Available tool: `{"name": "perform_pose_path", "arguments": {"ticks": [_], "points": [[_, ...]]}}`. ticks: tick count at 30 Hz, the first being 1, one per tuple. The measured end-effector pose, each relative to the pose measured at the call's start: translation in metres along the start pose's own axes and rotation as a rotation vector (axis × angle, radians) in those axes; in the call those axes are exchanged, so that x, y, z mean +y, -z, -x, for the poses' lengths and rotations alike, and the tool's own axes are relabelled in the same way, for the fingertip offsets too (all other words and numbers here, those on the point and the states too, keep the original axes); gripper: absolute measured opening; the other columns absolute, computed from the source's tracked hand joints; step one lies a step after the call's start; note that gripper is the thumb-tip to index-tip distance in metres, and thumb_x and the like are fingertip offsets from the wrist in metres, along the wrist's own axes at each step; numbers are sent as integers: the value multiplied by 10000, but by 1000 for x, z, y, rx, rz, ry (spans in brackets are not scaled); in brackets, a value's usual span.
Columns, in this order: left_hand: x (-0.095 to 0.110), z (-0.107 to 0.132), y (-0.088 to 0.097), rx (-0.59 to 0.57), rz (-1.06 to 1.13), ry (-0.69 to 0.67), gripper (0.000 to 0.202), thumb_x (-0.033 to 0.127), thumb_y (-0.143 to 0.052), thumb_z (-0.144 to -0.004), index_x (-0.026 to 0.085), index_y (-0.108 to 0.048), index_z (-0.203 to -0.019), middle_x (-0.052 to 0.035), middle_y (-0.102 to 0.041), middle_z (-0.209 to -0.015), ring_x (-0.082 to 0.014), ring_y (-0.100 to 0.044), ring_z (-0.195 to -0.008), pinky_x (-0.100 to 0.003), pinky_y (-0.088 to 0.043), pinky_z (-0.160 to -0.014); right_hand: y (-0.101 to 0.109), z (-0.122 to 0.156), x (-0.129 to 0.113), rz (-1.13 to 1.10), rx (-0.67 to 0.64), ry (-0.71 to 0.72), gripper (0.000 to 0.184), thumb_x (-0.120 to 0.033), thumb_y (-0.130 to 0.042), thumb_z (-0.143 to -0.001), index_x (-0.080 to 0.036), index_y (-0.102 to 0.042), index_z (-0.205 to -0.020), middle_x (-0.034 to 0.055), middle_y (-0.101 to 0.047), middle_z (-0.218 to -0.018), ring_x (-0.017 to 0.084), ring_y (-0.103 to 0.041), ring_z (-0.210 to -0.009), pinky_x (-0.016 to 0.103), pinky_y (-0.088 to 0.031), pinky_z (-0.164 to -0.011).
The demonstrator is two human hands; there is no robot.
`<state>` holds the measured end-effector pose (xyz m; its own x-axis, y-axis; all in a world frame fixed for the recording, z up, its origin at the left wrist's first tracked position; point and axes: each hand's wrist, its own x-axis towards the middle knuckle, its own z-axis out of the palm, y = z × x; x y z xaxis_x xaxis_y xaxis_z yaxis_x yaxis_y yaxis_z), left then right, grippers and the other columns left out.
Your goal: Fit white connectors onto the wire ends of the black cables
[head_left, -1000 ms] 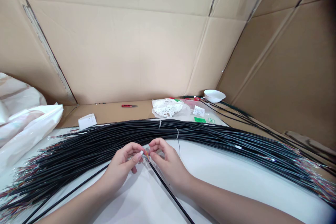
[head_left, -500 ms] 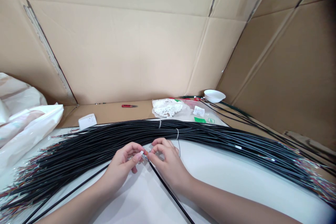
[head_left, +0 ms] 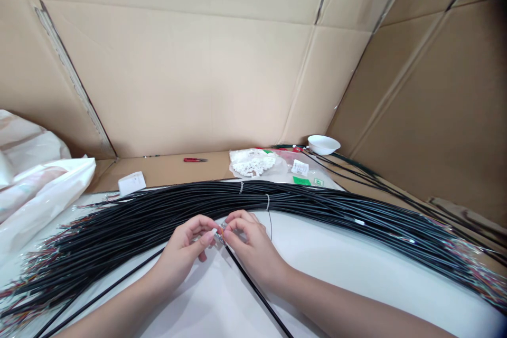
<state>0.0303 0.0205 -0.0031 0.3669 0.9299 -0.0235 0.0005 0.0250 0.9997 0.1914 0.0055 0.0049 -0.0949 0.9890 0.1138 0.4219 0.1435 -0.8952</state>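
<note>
My left hand (head_left: 190, 243) pinches a small white piece (head_left: 215, 231), seemingly a connector, between thumb and index finger. Facing it, my right hand (head_left: 249, 240) is closed at thumb and fingertips on thin wires, one of them orange, at the stripped end of a black cable (head_left: 253, 284). That cable runs from the fingertips down to the bottom edge, passing beside my right palm. Whether the wires enter the white piece is too small to tell. Just beyond both hands lies a thick bundle of black cables (head_left: 190, 200) with coloured wire ends, tied with pale bands.
Behind the bundle are a plastic bag of small white parts (head_left: 253, 163), red-handled tweezers or snips (head_left: 194, 160), a white label (head_left: 132, 184) and a white bowl (head_left: 324, 144). White plastic sheeting (head_left: 39, 190) is heaped at left. Cardboard walls (head_left: 190, 79) enclose the back and right.
My right hand's fingertips have shifted very slightly around the wires. My left hand, the white piece and the black cable stay in almost the same place.
</note>
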Motion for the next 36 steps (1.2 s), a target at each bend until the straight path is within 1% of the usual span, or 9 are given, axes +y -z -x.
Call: {"name": "perform_pose_path", "arguments": {"ticks": [3, 7, 11, 14, 18, 22, 29, 36], "points": [[0, 0, 0, -4, 6, 2, 191, 339, -606, -748, 169, -608, -834, -45, -583, -793, -152, -497, -700, -203, -404, -506, 0, 0, 0, -22, -12, 7, 173, -260, -504, -776, -199, -537, -618, 27, -540, -915, 200, -469, -959, 355, -335, -831], [0, 0, -1, 0, 13, 4, 179, 336, -607, -746, 176, -606, -827, -34, -592, -786, -149, -506, -695, -203, -401, -501, 0, 0, 2, -47, -13, 51, 184, -249, -488, -795, -196, -524, -623, 22, -545, -900, 183, -482, -934, 332, -342, -824], [-1, -1, -1, 8, 10, 2, 171, 324, -593, -761, 172, -593, -840, -31, -579, -762, -149, -506, -693, -203, -405, -505, 0, 0, 5, -75, -8, 112, 162, -246, -471, -818, -203, -548, -682, 17, -548, -891, 168, -489, -915, 299, -347, -812], [-2, 0, 0, 13, 3, -6, 168, 327, -579, -772, 177, -585, -848, -25, -570, -755, -151, -505, -703, -205, -410, -508, 0, 0, 6, -97, -17, 133, 160, -248, -460, -829, -205, -563, -715, 20, -544, -892, 165, -489, -911, 287, -351, -811], [-2, 0, 0, 16, -2, -5, 171, 336, -581, -769, 181, -580, -839, -13, -562, -732, -149, -503, -691, -206, -408, -500, 0, 0, 8, -137, -30, 106, 153, -251, -458, -830, -197, -568, -737, 25, -534, -894, 163, -492, -902, 283, -362, -807], [-2, 0, -1, 11, -8, -3, 170, 326, -572, -779, 170, -571, -847, -19, -548, -735, -147, -495, -693, -202, -408, -500, -2, -1, 10, -185, -24, 72, 127, -255, -483, -814, -188, -559, -737, 23, -533, -873, 163, -497, -885, 278, -372, -795], [-2, -2, -1, 0, -24, -12, 155, 314, -555, -794, 171, -566, -852, -12, -531, -736, -136, -480, -688, -192, -406, -499, -1, -1, 10, -177, 10, 98, 86, -254, -554, -769, -179, -560, -726, 17, -533, -842, 162, -495, -861, 277, -378, -771], [-3, -1, 0, -11, -20, -14, 159, 321, -559, -791, 173, -566, -848, -9, -533, -736, -133, -479, -686, -193, -407, -500, 0, -2, 9, -233, 39, 101, 60, -197, -581, -742, -178, -588, -686, 17, -525, -853, 151, -512, -850, 268, -387, -772]]}}
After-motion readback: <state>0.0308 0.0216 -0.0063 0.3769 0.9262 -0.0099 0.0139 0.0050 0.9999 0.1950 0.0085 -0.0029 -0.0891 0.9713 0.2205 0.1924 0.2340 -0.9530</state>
